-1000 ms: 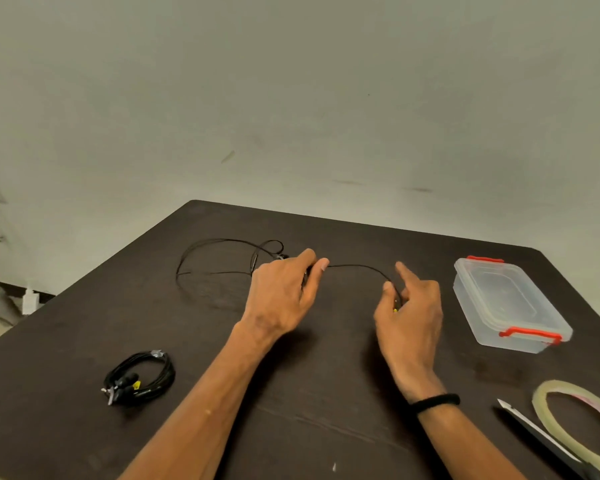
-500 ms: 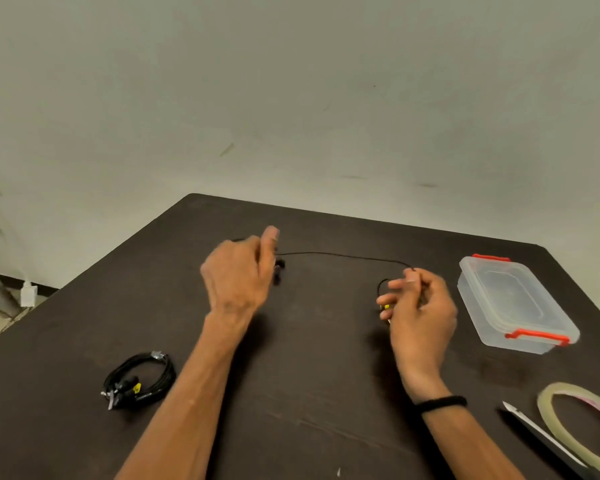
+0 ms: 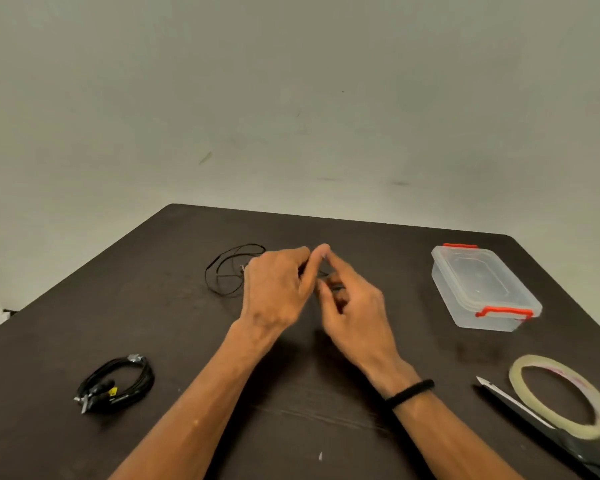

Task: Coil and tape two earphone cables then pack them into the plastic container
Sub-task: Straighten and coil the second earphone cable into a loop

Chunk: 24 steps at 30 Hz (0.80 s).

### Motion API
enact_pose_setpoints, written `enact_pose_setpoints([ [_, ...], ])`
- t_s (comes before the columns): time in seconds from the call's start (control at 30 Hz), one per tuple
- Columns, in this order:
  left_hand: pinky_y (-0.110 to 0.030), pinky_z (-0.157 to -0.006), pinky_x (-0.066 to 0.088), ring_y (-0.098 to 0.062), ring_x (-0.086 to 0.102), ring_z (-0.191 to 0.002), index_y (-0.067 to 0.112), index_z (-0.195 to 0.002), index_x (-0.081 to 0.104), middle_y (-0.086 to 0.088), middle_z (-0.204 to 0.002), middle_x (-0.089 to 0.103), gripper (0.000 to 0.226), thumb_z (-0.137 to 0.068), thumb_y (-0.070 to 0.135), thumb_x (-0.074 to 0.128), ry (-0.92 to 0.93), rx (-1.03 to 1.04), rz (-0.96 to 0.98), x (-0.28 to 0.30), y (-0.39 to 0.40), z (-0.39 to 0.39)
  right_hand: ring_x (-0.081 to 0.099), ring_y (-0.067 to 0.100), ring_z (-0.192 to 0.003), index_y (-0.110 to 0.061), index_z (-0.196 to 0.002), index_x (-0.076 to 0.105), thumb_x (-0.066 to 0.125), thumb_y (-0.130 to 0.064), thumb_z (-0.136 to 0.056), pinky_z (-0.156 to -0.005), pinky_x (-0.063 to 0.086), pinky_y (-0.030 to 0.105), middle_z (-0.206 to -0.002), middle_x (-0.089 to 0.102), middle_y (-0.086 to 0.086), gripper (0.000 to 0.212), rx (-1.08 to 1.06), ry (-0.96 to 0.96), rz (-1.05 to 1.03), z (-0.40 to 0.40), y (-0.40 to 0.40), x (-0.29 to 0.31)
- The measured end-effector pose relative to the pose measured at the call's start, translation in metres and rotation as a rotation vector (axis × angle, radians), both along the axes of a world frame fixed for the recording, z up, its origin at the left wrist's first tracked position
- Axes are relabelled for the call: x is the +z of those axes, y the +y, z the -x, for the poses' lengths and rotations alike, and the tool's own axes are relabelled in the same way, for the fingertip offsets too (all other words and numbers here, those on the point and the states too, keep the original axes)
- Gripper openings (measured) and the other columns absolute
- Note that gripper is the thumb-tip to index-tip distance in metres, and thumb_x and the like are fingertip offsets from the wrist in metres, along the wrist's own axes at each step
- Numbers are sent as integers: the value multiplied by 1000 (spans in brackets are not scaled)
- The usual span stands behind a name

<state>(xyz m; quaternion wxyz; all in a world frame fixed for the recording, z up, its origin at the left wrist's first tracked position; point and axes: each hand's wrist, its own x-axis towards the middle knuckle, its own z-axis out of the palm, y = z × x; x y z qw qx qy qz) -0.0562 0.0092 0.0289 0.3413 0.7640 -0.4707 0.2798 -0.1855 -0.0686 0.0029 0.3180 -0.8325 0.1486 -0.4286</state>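
Note:
A loose black earphone cable (image 3: 227, 271) lies in loops on the dark table, left of my hands. My left hand (image 3: 274, 292) and my right hand (image 3: 352, 306) meet above the table's middle, fingertips touching, both pinching the near end of that cable; the part between my fingers is mostly hidden. A second earphone cable (image 3: 118, 382), coiled and bound, rests at the front left. The clear plastic container (image 3: 482, 289) with red clips stands closed at the right.
A roll of clear tape (image 3: 561, 393) lies at the front right, with dark scissors (image 3: 520, 410) beside it, tip pointing left. The dark table (image 3: 326, 393) ends at a pale wall behind and drops off at the left.
My hands were apart with the cable stretched between them; they have come together at the middle. The slack of the cable now lies in loops to the left.

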Motion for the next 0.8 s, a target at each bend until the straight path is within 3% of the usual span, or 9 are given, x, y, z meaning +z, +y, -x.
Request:
enact_pose_setpoints([
  [0.07,-29,-44,32,-12,40,-39,20,-56,46,7,-45,41,61,-107,54,44,-10,-55,0,-2,-3,7,68,13,-69,-20,-129,65,60,-15,-104,-68,58,38,-91,71,-6,27,49,7,61,-1,-2,-1],
  [0.17,-30,-44,33,-12,37,-37,19,-54,41,7,-42,35,63,-107,54,46,1,-12,3,1,0,0,68,13,-62,-19,-112,69,57,-18,-108,-62,58,35,-82,71,-7,13,-13,-56,1,2,-5,-1],
  [0.33,-31,-52,33,-21,40,-40,12,-53,41,4,-42,40,71,-107,59,36,134,357,1,7,23,-37,68,15,-53,-15,-99,70,55,-23,-108,-50,53,31,-80,75,3,19,-220,-202,-524,4,-15,5],
  [0.43,-31,-53,32,-24,41,-42,14,-52,37,4,-44,41,69,-107,55,37,152,418,-13,9,26,-38,69,9,-54,-20,-129,64,53,-20,-107,-58,57,29,-76,75,0,24,-276,-71,-463,8,-15,4],
  [0.5,-31,-51,34,-23,44,-42,15,-52,36,5,-44,41,67,-107,55,39,95,374,-63,9,19,-24,69,8,-57,-35,-155,40,55,-17,-105,-68,58,25,-70,74,-2,56,-171,41,-302,8,-5,4],
  [0.57,-31,-48,39,-22,49,-43,17,-54,36,6,-46,43,64,-106,54,41,21,272,-93,5,8,-3,66,10,-55,-40,-158,34,60,-15,-102,-64,56,22,-64,71,-4,67,-2,117,-151,7,4,2],
  [0.63,-28,-45,31,-20,50,-43,20,-56,34,5,-47,46,60,-106,52,45,-61,161,-71,-1,-3,14,63,12,-54,-33,-135,60,61,-13,-101,-59,53,28,-64,66,-9,40,46,118,19,2,0,-1],
  [0.7,-28,-45,28,-20,49,-42,21,-56,35,3,-48,51,59,-105,51,47,-86,107,-54,-2,-6,20,67,10,-59,-24,-104,69,60,-11,-103,-59,55,31,-72,68,-13,16,7,60,49,0,-6,-3],
  [0.8,-29,-49,29,-25,51,-44,18,-55,36,2,-47,50,63,-105,53,45,-35,210,-67,5,2,6,68,13,-55,-22,-101,72,57,-17,-107,-54,57,31,-79,75,-6,17,-29,-49,-219,2,-9,0],
])
